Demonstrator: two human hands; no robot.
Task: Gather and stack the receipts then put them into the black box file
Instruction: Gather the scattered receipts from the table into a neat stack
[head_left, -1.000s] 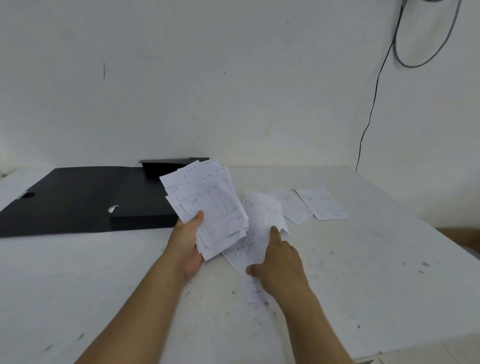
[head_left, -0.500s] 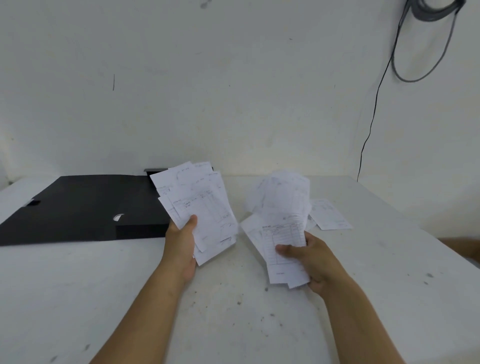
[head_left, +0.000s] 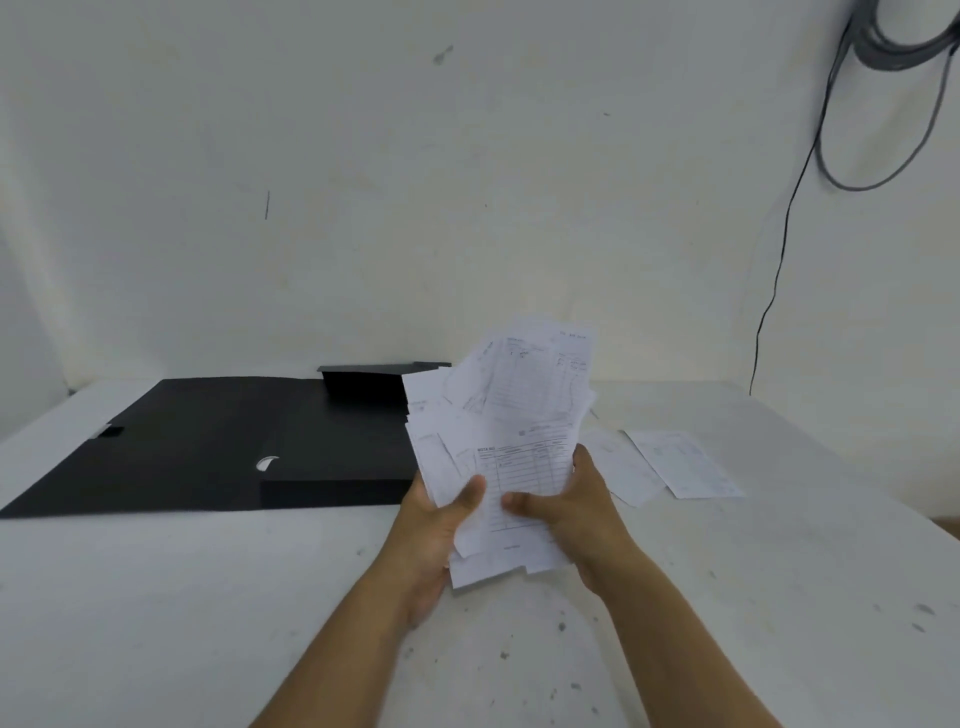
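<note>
1. Between the left hand (head_left: 431, 525) and right hand (head_left: 582, 514), both closed on its lower edges, the receipts (head_left: 514, 447) are fanning out unevenly.
2. Light and floppy, they are likely needing a firm edge pinch.
3. The box file (head_left: 208, 447) is lying open just left of the hands.
4. Loose slips (head_left: 680, 462) are lying just right.

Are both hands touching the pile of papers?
Touching. The head view shows the left hand and right hand with thumbs pressed on the front of the receipt stack and fingers wrapped behind it.
</note>
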